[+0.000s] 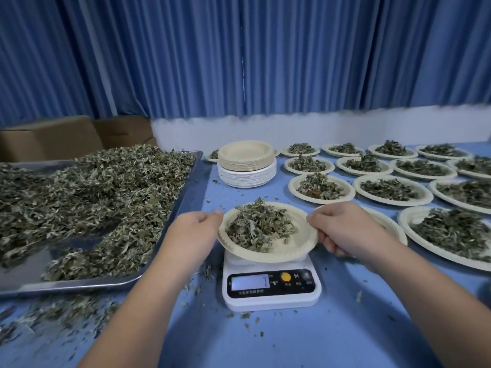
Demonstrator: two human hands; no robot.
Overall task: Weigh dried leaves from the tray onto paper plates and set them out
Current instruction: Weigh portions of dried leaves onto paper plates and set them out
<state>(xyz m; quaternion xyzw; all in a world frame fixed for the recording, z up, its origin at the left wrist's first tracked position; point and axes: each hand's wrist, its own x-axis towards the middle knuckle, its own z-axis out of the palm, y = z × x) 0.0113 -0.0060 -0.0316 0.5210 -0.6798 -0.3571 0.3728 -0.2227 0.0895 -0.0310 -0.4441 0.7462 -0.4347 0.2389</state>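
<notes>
Each grip, left hand (pixel 195 227) and right hand (pixel 340 229), pinches an opposite rim of the cream paper plate (pixel 292 254), fingers curled, at frame centre over the white digital scale (pixel 271 288). The plate tilts — its heaped dried leaves (pixel 259 227) could slide onto the blue bench (pixel 372 328), or its edge could clip the empty-looking paper plate (pixel 390 224) just right.

Blue pleated curtains (pixel 292 54) hang above a white wall (pixel 318 128).

Place: small herb-sorting workroom, I reckon.
Signs: steel tray (pixel 66 284) heaped with dried leaves (pixel 93 195), digital scale (pixel 271 285), rows of filled paper plates (pixel 426 195) on blue desk (pixel 265 341).
Backdrop: blue curtains (pixel 239 62), cardboard boxes (pixel 47 139).
</notes>
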